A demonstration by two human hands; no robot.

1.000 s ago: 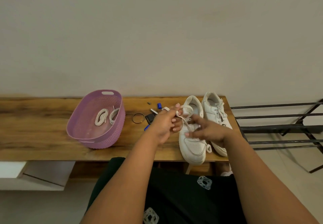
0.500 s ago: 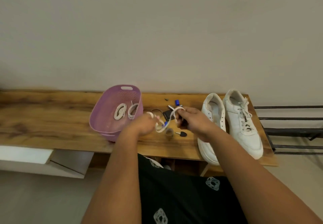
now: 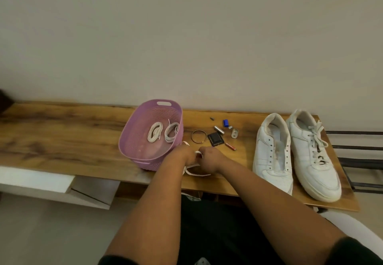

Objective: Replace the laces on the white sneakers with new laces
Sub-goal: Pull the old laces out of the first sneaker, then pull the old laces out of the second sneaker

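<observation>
white sneakers are sitting side by side at the right end of the desk, toes toward the front edge. the left sneaker is showing bare eyelets with no lace, while the right sneaker is lying just beside it, touching along its side, with its lace threaded and tied. a loose white lace is being held between both hands near the middle of the front edge, a loop of it trailing onto the wood below the wrists. the left hand is curling its fingers round the lace, just beside the front right wall of the purple basket. the right hand is pinching the same lace, close against the left hand. inside the basket two coiled laces are lying next to each other near its right wall. between the basket and the sneakers, toward the back edge, small items are lying scattered: a thin ring, a dark square piece, a red stick, a metal cylinder, a blue piece and a small metal bracket. dark metal rails are running off beyond the right end of the desk.
</observation>
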